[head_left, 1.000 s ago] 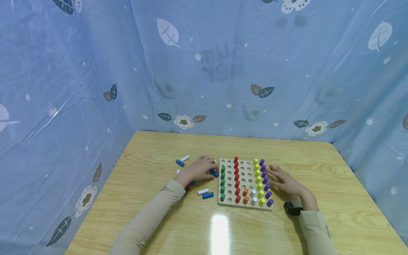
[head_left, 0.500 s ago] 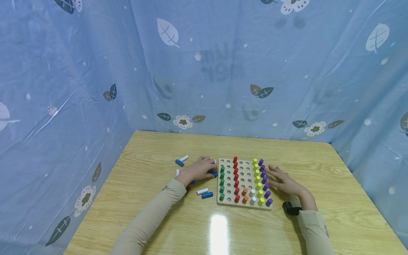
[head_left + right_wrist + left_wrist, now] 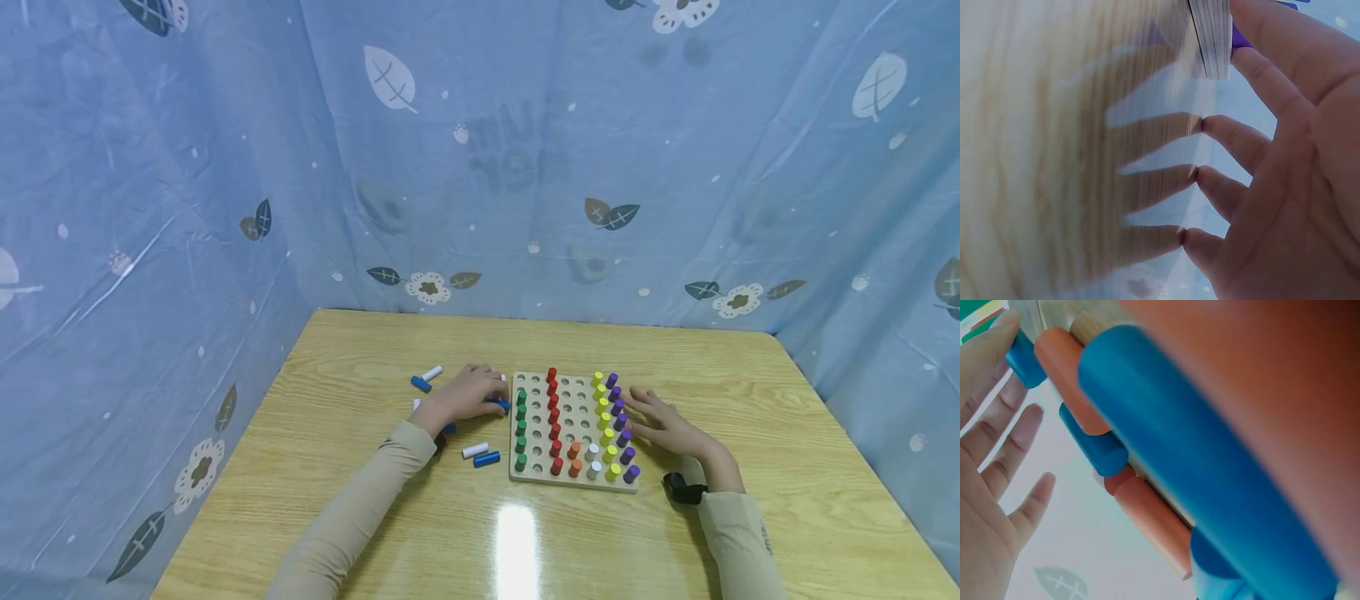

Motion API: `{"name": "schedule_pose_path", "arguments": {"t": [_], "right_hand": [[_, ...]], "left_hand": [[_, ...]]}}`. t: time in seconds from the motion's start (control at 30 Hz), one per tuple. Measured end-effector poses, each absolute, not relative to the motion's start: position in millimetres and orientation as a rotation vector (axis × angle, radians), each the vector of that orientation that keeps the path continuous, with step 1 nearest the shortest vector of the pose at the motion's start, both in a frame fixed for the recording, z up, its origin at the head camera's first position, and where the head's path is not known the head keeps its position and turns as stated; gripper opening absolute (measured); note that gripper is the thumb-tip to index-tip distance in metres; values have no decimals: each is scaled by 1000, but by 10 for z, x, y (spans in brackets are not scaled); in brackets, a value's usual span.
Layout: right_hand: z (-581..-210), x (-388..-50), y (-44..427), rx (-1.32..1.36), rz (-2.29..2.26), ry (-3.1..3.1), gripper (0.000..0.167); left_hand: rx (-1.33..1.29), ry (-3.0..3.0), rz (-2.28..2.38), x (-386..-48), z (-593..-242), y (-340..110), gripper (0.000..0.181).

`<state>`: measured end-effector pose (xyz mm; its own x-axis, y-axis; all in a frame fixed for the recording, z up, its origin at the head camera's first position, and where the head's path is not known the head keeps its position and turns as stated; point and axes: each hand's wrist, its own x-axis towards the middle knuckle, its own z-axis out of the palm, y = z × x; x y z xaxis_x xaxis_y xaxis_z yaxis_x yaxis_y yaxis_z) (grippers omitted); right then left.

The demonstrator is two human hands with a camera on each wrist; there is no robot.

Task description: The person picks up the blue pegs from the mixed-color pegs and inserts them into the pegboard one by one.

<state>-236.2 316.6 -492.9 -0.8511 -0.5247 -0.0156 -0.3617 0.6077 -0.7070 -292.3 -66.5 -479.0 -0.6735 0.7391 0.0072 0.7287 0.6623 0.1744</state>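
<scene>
In the head view, my left hand (image 3: 467, 395) is left of the wooden pegboard (image 3: 573, 483), its thumb and fingers pinching a blue peg (image 3: 501, 406) close to the board's edge. The left wrist view shows that blue peg (image 3: 1026, 361) at the thumb, with the other fingers spread. Rows of green, red, yellow and purple pegs stand in the board, with a few orange and white ones near the front. My right hand (image 3: 666, 423) rests at the board's right side, fingers extended. In the right wrist view, its fingertips touch the tabletop and the board's edge (image 3: 1213, 44).
Left of the board lie loose pegs: a white peg (image 3: 475, 450) beside a blue peg (image 3: 487, 459), and another white and blue pair farther back. Blue and orange pegs (image 3: 1154, 525) lie under the left wrist. A blue curtain (image 3: 480, 167) hangs behind the table (image 3: 405, 525).
The blue peg at my left fingers has tilted flatter and shifted slightly. My right hand stays beside the board. The whole head view drifts a little.
</scene>
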Motion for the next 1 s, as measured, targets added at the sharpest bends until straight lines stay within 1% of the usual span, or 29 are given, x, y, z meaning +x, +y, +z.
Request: {"name": "schedule_pose_path", "arguments": {"t": [0.23,0.53,1.0], "right_hand": [[-4981,-2391,3184,-746,-1084,2587,53],[-4964,-2372,3187,-760,-1048,2607,53],[-4951,-2373,3182,-757,-1017,2618,54]], "left_hand": [[1177,2817,345,-2942,-4749,-661,17],[1005,2739,659,-2940,-4698,-653,17],[931,2731,807,-2987,-4596,-577,10]]}}
